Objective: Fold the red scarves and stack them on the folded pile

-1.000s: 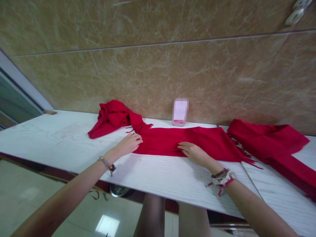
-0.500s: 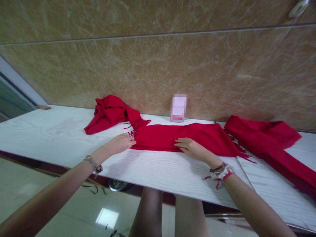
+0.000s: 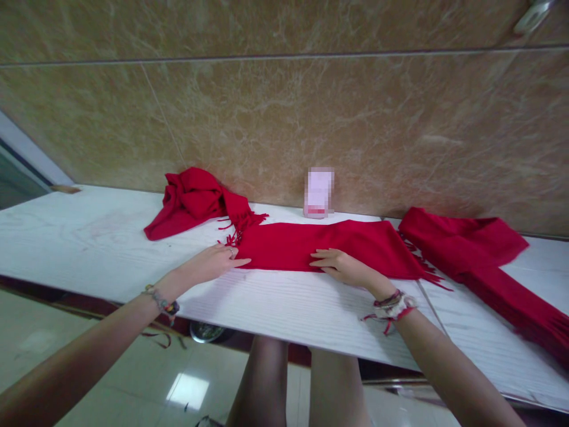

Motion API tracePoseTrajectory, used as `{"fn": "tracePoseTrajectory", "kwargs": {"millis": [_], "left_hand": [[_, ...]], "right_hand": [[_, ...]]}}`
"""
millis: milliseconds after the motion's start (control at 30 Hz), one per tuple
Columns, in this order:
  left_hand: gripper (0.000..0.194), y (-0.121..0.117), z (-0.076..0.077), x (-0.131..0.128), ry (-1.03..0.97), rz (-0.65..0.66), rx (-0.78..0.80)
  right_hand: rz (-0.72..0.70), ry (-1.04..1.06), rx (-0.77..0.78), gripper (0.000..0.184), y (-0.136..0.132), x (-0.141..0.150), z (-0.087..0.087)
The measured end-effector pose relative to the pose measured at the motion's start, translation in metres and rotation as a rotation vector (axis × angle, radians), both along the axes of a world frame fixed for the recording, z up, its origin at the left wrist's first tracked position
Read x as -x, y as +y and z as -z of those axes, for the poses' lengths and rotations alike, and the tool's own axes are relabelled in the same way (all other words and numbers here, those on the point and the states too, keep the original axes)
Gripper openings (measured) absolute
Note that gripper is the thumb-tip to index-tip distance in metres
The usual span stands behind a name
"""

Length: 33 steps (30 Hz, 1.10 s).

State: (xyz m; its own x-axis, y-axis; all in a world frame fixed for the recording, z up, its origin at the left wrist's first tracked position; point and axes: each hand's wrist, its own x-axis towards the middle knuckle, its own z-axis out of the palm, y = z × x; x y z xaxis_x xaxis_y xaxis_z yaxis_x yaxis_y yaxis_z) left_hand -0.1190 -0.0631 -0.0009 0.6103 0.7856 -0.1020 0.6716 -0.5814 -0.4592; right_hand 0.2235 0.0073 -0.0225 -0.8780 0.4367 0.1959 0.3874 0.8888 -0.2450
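Observation:
A red scarf (image 3: pixel 284 246) lies folded into a long flat strip on the white tabletop, with fringe showing at its right end. My left hand (image 3: pixel 220 261) rests at the strip's left end, a finger stretched along the near corner and nothing seen gripped. Near the middle of the front edge, my right hand (image 3: pixel 335 264) lies on the cloth with its fingers extended. Beyond my left hand is a crumpled red scarf (image 3: pixel 191 198), its fringe reaching the folded strip. Another red scarf (image 3: pixel 466 243) lies bent over itself on the right.
The white tabletop (image 3: pixel 267 302) runs along a brown marbled wall (image 3: pixel 249 118). A small pale box-like object (image 3: pixel 319 193), blurred out, stands against the wall. A seam crosses the table on the right. Below the front edge, a round metal bowl (image 3: pixel 207 332) partly shows.
My left hand's fingers have opened out from the scarf's corner, one now pointing along it. My right hand stays in place on the cloth. The view has shifted slightly.

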Motion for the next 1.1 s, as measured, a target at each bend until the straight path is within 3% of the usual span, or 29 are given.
{"fn": "tracePoseTrajectory", "kwargs": {"millis": [200, 367, 500, 633, 767, 933, 1100], "left_hand": [[0.037, 0.005, -0.008, -0.008, -0.124, 0.043, 0.05], [0.03, 0.033, -0.009, -0.045, -0.368, 0.068, 0.021], [0.034, 0.064, 0.003, -0.087, -0.501, 0.03, 0.024], [0.047, 0.085, 0.023, -0.117, -0.536, -0.108, 0.144], [0.054, 0.091, 0.036, -0.122, -0.495, -0.21, 0.282], [0.06, 0.087, 0.033, -0.117, -0.47, -0.307, 0.313], [0.066, 0.085, 0.032, -0.119, -0.489, -0.348, 0.29]], "right_hand": [[0.022, 0.031, 0.0, 0.032, -0.002, 0.0, 0.001], [0.043, 0.028, -0.008, 0.031, -0.005, 0.002, -0.001], [0.176, -0.022, -0.107, 0.032, -0.005, 0.003, 0.0], [0.347, -0.173, -0.218, 0.037, -0.004, -0.001, 0.005], [0.37, -0.292, -0.204, 0.042, -0.007, -0.007, 0.004], [0.396, -0.262, -0.199, 0.035, -0.007, -0.005, -0.004], [0.546, -0.149, -0.228, 0.042, -0.002, -0.001, -0.003]]}}
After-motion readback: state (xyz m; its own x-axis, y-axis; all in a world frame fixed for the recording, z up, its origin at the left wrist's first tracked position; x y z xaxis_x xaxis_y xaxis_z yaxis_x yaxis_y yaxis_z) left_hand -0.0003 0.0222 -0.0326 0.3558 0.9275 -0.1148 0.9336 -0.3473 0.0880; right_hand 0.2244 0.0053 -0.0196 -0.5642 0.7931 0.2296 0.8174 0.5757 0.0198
